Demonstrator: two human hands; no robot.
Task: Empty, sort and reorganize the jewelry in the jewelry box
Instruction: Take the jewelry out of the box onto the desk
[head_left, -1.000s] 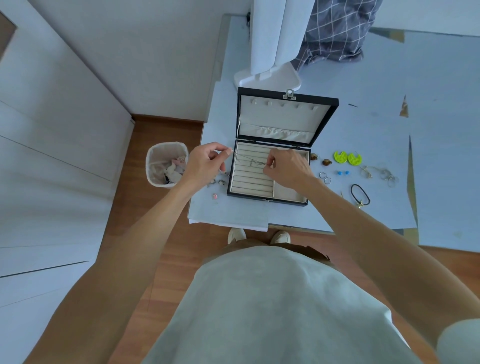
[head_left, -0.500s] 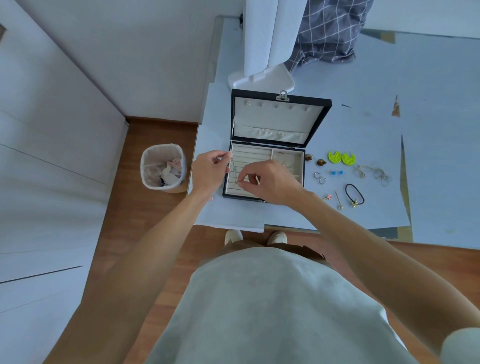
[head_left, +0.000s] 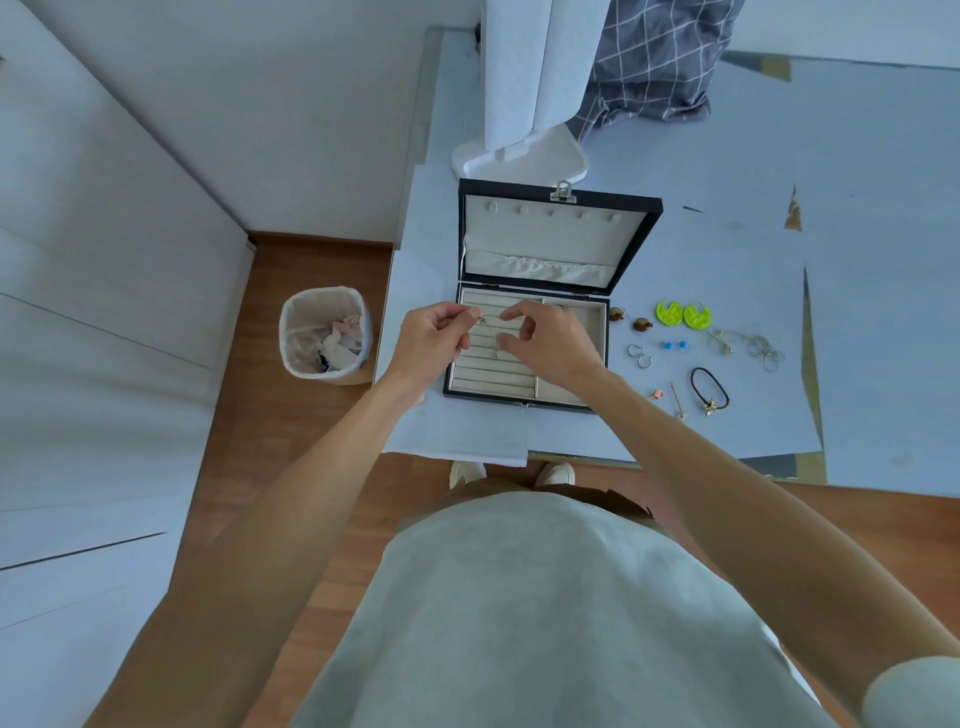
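Observation:
The black jewelry box (head_left: 631, 244) lies open on the table, its cream ring rolls (head_left: 488, 371) bare. My left hand (head_left: 428, 343) pinches one end of a thin necklace (head_left: 482, 317) over the box's left edge. My right hand (head_left: 553, 345) hovers over the rolls with curled fingers on the other end, and a small pendant hangs below the thumb. Sorted pieces lie to the right of the box: brown earrings (head_left: 643, 325), neon green earrings (head_left: 683, 315), silver hoops (head_left: 638, 356), blue studs (head_left: 675, 344), silver chains (head_left: 753, 347), a black cord bracelet (head_left: 709, 388).
A white stand (head_left: 519, 156) rises just behind the box, with a checked cloth (head_left: 654, 67) behind it. A waste bin (head_left: 324, 335) sits on the wood floor left of the table. The table's front edge (head_left: 582, 456) runs near my feet.
My hands have drawn closer together over the box, so the necklace no longer stretches between them. My right hand has lifted back toward the upper ring rolls.

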